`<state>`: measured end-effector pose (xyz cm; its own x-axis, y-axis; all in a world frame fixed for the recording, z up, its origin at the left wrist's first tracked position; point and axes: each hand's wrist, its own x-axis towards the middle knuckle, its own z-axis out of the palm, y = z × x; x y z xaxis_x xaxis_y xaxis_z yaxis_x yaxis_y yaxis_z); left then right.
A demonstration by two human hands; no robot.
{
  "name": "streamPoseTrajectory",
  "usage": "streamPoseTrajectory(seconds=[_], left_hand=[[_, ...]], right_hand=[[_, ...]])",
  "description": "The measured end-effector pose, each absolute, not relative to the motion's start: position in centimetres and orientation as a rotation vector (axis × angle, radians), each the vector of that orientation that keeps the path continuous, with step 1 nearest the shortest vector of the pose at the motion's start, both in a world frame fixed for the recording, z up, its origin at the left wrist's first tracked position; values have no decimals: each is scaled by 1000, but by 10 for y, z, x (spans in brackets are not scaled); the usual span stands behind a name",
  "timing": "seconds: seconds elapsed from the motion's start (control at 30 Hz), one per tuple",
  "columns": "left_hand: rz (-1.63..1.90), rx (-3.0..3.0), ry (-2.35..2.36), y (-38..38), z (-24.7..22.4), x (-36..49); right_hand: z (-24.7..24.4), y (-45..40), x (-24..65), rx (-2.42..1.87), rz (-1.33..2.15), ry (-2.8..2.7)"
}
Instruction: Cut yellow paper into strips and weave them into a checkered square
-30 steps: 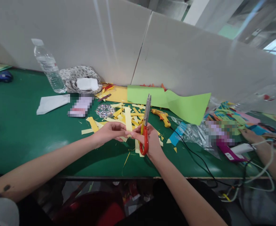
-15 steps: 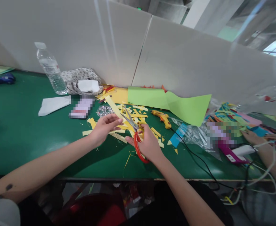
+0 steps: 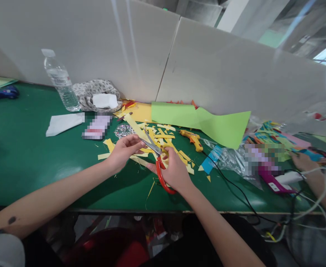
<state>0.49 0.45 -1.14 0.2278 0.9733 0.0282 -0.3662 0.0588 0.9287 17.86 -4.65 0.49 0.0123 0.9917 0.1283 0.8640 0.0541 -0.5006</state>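
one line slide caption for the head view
Right hand cuts a yellow paper strip, held by the left hand, with red-handled scissors over a green table.

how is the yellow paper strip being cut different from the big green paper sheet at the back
The long yellow paper strip is narrow, held off the green table by the left hand, with the red-handled scissors in the right hand at it. The large light green paper sheet is broad, uncut and lies untouched against the white partition. Both are plain coloured paper.
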Motion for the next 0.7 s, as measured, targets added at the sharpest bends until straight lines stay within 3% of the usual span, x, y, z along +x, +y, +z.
streamPoseTrajectory(seconds=[0.7], left_hand=[[1134,996,741,4,-9,4]], right_hand=[[3,-45,180,-1769,259,-1885]])
